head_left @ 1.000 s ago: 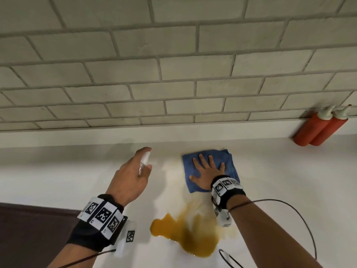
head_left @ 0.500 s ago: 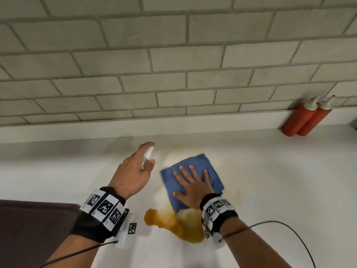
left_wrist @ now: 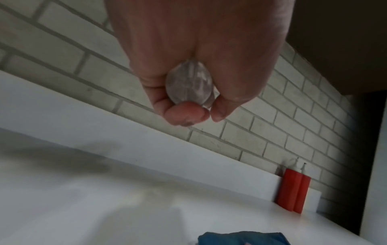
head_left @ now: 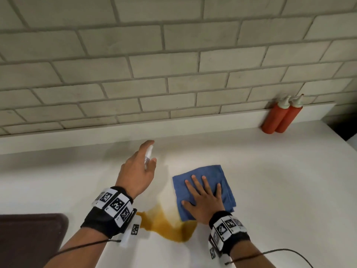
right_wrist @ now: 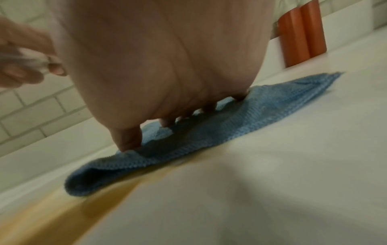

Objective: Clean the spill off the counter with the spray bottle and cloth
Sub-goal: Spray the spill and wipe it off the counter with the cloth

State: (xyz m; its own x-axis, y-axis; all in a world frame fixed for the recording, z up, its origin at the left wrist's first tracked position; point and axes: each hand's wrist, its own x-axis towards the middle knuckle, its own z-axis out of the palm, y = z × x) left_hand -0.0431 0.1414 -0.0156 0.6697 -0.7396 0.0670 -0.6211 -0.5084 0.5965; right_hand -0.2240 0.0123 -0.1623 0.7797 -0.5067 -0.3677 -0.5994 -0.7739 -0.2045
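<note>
While my left hand (head_left: pixel 136 174) hangs above the tabletop (head_left: pixel 280 180), its fingers (left_wrist: pixel 184 114) are curled round a small clear spray bottle (head_left: pixel 148 156), forefinger on top of its head. My right hand (head_left: pixel 204 202) lies flat on the blue cloth (head_left: pixel 226 182), fingers (head_left: pixel 195 182) spread straight and pressing it down, grasping nothing. The cloth sits at about three o'clock from the bottle, well apart from it. Its near corner touches the orange-brown spill (head_left: pixel 170 227), which runs from that corner toward eight o'clock, under my left wrist. Two red squeeze bottles (head_left: pixel 280 118) stand side by side, touching, at two o'clock against the low ledge below the tiled wall (head_left: pixel 173 55). A dark mat (head_left: pixel 29 238) lies at eight o'clock.
</note>
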